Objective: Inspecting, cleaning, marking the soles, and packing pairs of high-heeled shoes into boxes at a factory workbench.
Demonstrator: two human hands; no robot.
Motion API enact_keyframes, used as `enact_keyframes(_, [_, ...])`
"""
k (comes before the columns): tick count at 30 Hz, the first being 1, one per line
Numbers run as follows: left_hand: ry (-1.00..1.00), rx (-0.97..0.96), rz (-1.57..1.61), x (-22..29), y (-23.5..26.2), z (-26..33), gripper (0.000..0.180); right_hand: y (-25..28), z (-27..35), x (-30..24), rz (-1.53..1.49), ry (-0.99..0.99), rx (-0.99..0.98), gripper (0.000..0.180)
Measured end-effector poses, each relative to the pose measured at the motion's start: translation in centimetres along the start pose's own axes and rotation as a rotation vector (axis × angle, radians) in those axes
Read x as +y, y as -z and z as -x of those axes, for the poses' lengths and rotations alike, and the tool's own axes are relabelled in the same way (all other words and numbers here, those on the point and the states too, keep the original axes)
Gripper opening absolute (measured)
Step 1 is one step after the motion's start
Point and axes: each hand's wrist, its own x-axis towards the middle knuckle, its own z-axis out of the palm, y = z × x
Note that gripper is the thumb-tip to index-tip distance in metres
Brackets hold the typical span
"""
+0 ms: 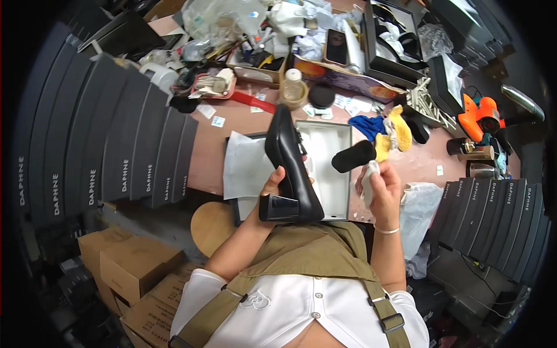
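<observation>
My left hand [275,184] grips a black block-heeled shoe [288,165] around its middle. The shoe is tilted, toe pointing away from me and heel toward my body. In my right hand [384,191] a crumpled white cloth or tissue [369,174] is pinched between thumb and fingers. Just beyond that hand is a black oval pad-like thing [354,156]; whether the hand touches it I cannot tell. Beneath the shoe lies an open shoebox [332,197] with a white inside, and a sheet of white tissue paper [243,168] spreads over its left part.
Stacked dark shoeboxes [110,133] wall off the left, and more boxes [493,226] stand at the right. Behind the shoe are a clear bottle [293,87], a round black lid [321,95] and a phone [336,46]. Yellow cloth [400,127] and an orange tool [478,116] lie rightward.
</observation>
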Motion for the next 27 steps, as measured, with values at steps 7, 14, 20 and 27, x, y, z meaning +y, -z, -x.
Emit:
enact_keyframes(7, [0.027,-0.045,0.071,0.9,-0.2,1.6,0.074,-3.7,2.2,1.2,0.173,-0.061,-0.023,0.015])
enact_keyframes(14, [-0.041,0.010,-0.032,1.3,1.3,2.2,0.077,-4.8,0.8,1.8,0.352,-0.093,-0.074,0.018])
enact_keyframes(20, [-0.153,0.036,-0.010,2.5,1.6,2.4,0.074,-5.3,-2.4,1.7,-0.059,-0.268,0.022,0.017])
enact_keyframes(27, [-0.159,0.030,-0.089,3.2,1.6,2.2,0.072,-9.8,1.8,1.0,0.210,-0.125,-0.089,0.015])
